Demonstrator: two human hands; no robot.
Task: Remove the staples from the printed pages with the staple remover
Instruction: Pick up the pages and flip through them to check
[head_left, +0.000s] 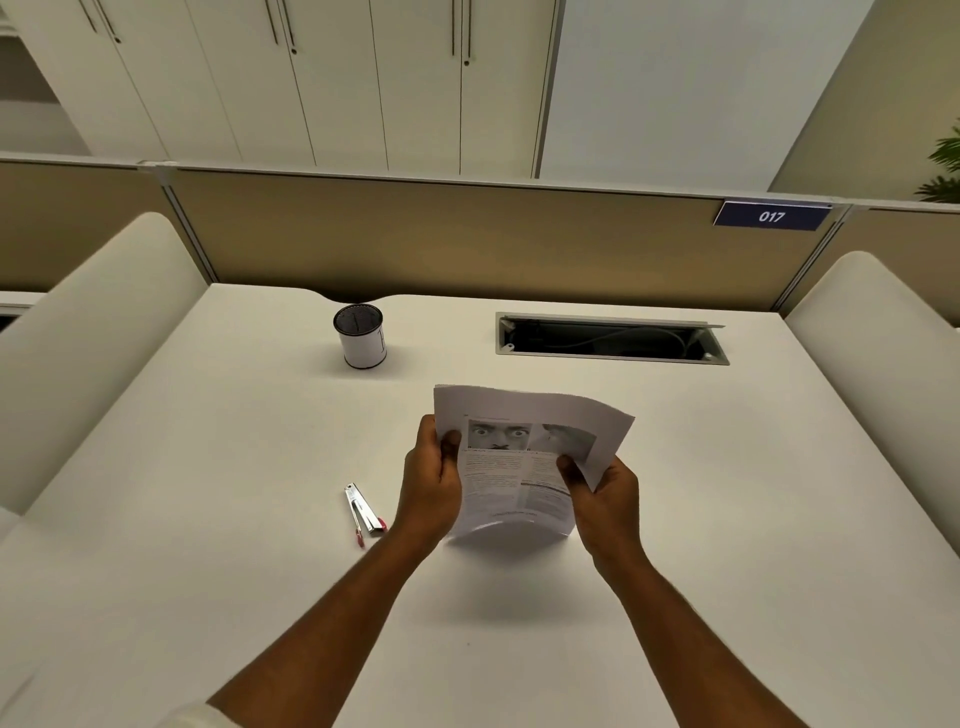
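The printed pages (519, 467) are held up above the white desk (208, 519), bowed, with a photo strip and text facing me. My left hand (431, 483) grips their left edge, thumb on the front. My right hand (602, 493) grips the right edge, thumb over the sheet. The staple remover (362, 512), silver metal with red tips, lies flat on the desk just left of my left wrist, touched by neither hand. No staple is visible at this distance.
A white pen cup (359, 336) with a black mesh rim stands at the back left. An open cable tray (610, 340) is cut into the desk at the back right. Beige partitions close off the rear; padded white dividers flank both sides.
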